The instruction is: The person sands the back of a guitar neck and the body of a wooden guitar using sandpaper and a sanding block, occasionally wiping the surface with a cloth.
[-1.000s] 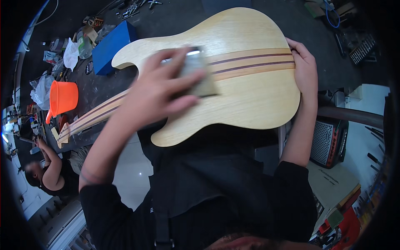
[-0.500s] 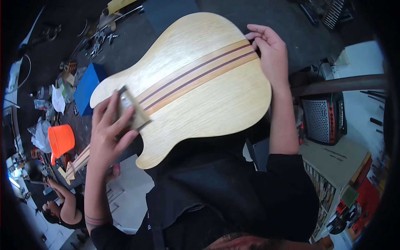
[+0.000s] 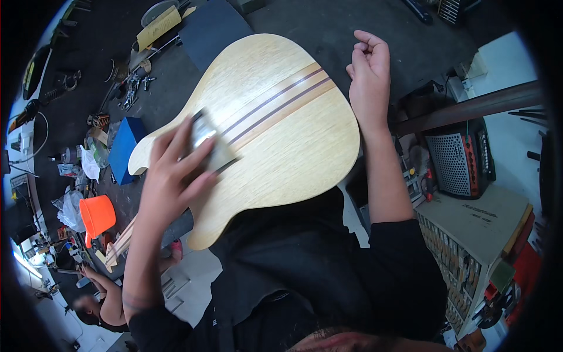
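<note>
A pale wooden electric guitar body (image 3: pixel 281 158) lies in front of me, with dark stripes running along its middle. In line with the stripes, the guitar's neck (image 3: pixel 124 236) comes out past my left forearm, which hides part of it. My left hand (image 3: pixel 176 164) grips a pale, dark-edged sanding block (image 3: pixel 218 148), pressed on the body near the stripes; motion blurs both. Off the body's far right edge is my right hand (image 3: pixel 370 76), its fingers loosely curled with nothing seen in them. Its wrist is close to the wood's edge.
Left on the dark bench stand a blue box (image 3: pixel 128 149), an orange bucket (image 3: pixel 98 214), plastic bags (image 3: pixel 71 210) and metal tools (image 3: pixel 135 91). Another person (image 3: pixel 105 302) works at lower left. At right are a metal bar (image 3: pixel 469 108), a speaker-like box (image 3: pixel 454 158) and a drawer cabinet (image 3: pixel 469 229).
My left hand and the sanding block have moved right along the body. My right hand has come off the body's edge and curled its fingers. In view, the body sits further left.
</note>
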{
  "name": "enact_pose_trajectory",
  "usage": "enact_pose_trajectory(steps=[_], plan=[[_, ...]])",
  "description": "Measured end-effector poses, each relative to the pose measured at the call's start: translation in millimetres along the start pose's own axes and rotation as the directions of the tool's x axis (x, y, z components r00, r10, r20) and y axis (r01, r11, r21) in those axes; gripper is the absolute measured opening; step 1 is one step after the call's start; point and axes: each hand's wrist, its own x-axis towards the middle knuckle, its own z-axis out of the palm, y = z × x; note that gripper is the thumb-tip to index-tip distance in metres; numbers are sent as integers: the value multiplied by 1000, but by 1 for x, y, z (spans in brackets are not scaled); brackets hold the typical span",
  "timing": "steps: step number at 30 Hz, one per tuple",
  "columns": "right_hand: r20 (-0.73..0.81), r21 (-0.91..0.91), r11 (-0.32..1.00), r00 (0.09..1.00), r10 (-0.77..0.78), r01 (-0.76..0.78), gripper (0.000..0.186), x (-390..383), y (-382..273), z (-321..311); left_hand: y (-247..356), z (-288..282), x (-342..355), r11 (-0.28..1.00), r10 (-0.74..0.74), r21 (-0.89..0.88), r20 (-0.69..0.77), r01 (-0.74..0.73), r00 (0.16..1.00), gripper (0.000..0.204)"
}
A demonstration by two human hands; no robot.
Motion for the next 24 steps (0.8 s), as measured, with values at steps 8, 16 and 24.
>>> enact_pose_trajectory(steps=[8,16,24], plan=[[49,33,999,998,31,-33,28,0,-5,18,23,38,131,987,156,-10,-205,-162,966,56],[63,5,999,997,54,-54,32,2,-3,3,-15,16,17,999,-40,-10,-196,38,980,57],[68,-51,997,995,67,-63,32,5,-3,11,-9,35,9,999,-33,-7,-261,33,965,58]])
